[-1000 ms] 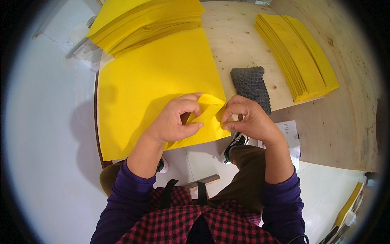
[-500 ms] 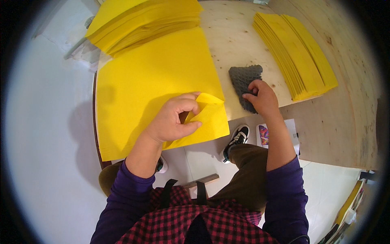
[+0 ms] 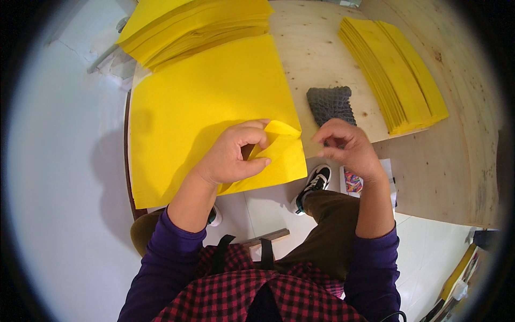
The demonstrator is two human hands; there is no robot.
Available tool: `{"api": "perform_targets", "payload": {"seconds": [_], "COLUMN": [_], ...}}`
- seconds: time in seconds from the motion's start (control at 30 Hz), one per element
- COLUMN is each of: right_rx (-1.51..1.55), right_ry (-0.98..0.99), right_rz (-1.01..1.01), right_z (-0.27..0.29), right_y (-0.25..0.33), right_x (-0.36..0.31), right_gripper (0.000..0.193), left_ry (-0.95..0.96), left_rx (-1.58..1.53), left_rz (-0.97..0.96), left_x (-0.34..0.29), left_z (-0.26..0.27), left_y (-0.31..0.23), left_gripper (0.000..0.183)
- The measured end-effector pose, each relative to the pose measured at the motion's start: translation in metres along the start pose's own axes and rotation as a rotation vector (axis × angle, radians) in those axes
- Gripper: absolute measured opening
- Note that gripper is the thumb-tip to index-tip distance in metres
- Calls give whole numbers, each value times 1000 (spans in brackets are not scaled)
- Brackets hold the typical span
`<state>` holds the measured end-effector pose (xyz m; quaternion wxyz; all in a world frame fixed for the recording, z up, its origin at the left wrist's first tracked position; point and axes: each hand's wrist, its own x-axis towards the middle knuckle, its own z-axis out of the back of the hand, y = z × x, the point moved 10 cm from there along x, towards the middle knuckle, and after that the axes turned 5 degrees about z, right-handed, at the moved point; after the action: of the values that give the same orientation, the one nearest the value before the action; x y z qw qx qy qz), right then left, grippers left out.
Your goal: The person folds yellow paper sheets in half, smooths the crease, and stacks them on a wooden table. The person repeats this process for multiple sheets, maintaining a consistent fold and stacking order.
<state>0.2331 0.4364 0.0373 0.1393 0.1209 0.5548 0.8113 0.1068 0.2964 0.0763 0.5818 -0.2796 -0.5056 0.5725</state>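
A large yellow sheet [image 3: 209, 102] lies on the wooden table [image 3: 322, 48] in front of me. My left hand [image 3: 233, 155] pinches its lifted near right corner between thumb and fingers. Just to the right, my right hand [image 3: 346, 147] hovers at the table's near edge with fingers loosely curled and nothing in it. A dark grey knitted pad [image 3: 330, 104] lies on the table just beyond that hand.
A thick pile of yellow sheets [image 3: 198, 21] sits at the far left. A stack of folded yellow pieces [image 3: 397, 75] lies at the right. Below the table edge are my legs, a shoe [image 3: 314, 182] and a printed paper [image 3: 357, 180] on the white floor.
My right hand left the sheet's corner, reached out to the grey pad, then drew back toward the table's near edge. The left hand kept its pinch on the corner.
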Motion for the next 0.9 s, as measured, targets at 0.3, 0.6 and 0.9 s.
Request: {"api": "perform_targets", "payload": {"seconds": [0.3,0.6,0.9], "right_rx": [181,57,-70], "right_ry": [158,123,84], "right_rz": [96,197,301], "right_z": [-46,-41,-39], "right_y": [19,35,57], "right_x": [11,14,17], "right_gripper": [16,10,12], "left_ry": [-2,-11,9], "left_rx": [-4,6,57], "left_rz": [0,-16,-29], "left_x": [0,1,1], "left_z": [-1,-1,-3], "left_y": [-2,-4,-6], "left_gripper": [20,19,17]}}
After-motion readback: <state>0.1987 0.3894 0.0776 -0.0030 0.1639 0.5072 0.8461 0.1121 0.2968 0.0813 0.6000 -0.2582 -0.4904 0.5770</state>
